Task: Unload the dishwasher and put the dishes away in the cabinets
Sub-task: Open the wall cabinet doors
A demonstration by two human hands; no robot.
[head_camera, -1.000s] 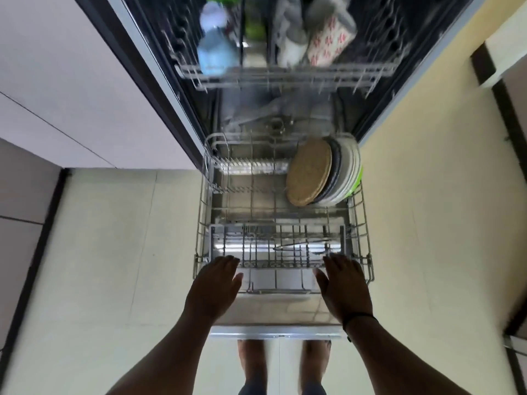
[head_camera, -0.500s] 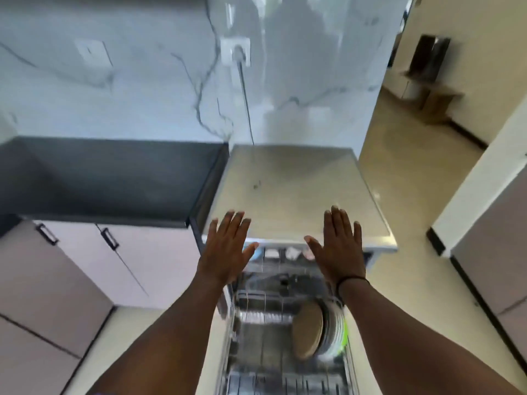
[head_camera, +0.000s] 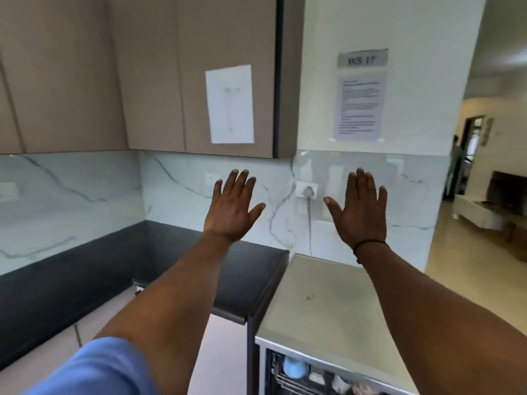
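Note:
My left hand (head_camera: 232, 206) and my right hand (head_camera: 360, 209) are raised side by side in front of the marble backsplash, fingers straight and spread, holding nothing. Below them stands the open dishwasher (head_camera: 319, 306) with its steel top. At the bottom edge a strip of its upper rack (head_camera: 288, 379) shows, with a light blue cup (head_camera: 295, 369) in it. Tan upper cabinets (head_camera: 154, 72) hang above my hands with their doors closed. A white sheet of paper (head_camera: 229, 104) is stuck on the right-hand door.
A black countertop (head_camera: 85, 277) runs left of the dishwasher. A wall socket with a plugged cable (head_camera: 307, 190) sits between my hands. Printed notices (head_camera: 360, 108) hang on the white wall. To the right a doorway opens onto a room where a person (head_camera: 456, 166) stands.
My view swung up from the lower rack to the wall and upper cabinets. Both hands left the rack's front rail and rose, staying flat and empty.

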